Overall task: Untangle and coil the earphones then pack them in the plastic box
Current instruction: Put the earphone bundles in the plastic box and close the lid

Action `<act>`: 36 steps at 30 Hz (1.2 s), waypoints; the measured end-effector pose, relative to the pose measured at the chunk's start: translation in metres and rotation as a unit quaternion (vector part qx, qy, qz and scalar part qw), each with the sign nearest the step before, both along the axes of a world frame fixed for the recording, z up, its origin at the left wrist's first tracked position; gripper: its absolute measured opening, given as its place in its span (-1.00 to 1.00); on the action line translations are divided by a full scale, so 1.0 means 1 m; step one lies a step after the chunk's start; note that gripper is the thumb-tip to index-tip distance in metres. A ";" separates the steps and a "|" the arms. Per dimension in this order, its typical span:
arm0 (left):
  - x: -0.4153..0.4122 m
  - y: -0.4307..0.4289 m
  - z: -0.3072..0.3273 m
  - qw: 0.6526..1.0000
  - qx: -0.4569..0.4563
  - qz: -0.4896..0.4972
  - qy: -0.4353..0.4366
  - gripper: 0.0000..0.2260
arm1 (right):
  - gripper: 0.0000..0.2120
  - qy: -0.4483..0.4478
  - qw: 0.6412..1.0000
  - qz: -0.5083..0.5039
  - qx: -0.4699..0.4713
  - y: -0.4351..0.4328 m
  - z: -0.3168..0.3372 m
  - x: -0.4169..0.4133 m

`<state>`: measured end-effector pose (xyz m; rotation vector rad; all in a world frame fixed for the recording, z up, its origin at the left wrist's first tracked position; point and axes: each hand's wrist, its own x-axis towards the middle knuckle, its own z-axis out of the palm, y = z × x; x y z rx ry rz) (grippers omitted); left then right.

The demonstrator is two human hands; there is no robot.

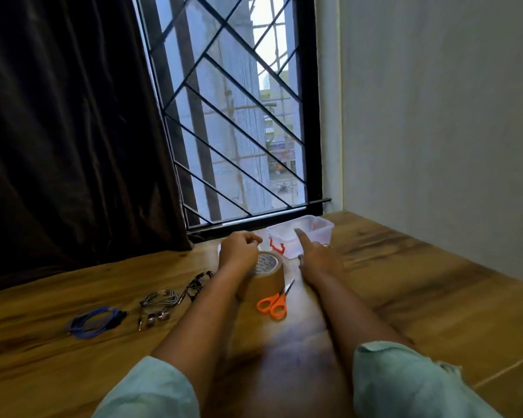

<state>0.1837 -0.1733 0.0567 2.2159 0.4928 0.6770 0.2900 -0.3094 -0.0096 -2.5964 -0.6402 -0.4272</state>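
Seen from the head camera, both forearms reach forward over a wooden table (405,282) toward a barred window.

The left hand (239,248) has its fingers curled in toward the palm. Whether it pinches anything cannot be told, as the fingertips face away. Right beneath its wrist stands a roll of brown tape (269,270).

The right hand (317,257) has its index finger stretched out straight and the other fingers folded back, gripping nothing. The fingertip lies at the near rim of the clear plastic box (314,233), which sits just ahead of this hand. The box is open-topped, with a red clasp (277,247) on its side toward the left hand.

Between the two forearms, nearer the person than the tape, lie orange-handled scissors (274,303).

The earphones lie on the table, well to the left of the left forearm and apart from both hands. They are a dark tangled set (198,282) closest to the arm, a grey set (160,300) beyond it, and a blue coiled set (95,322) farthest out.
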 end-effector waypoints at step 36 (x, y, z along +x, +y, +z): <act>-0.300 0.057 -0.030 0.989 -0.107 0.027 -0.099 -0.89 | -0.50 0.020 0.955 0.183 0.231 0.027 0.046 -0.265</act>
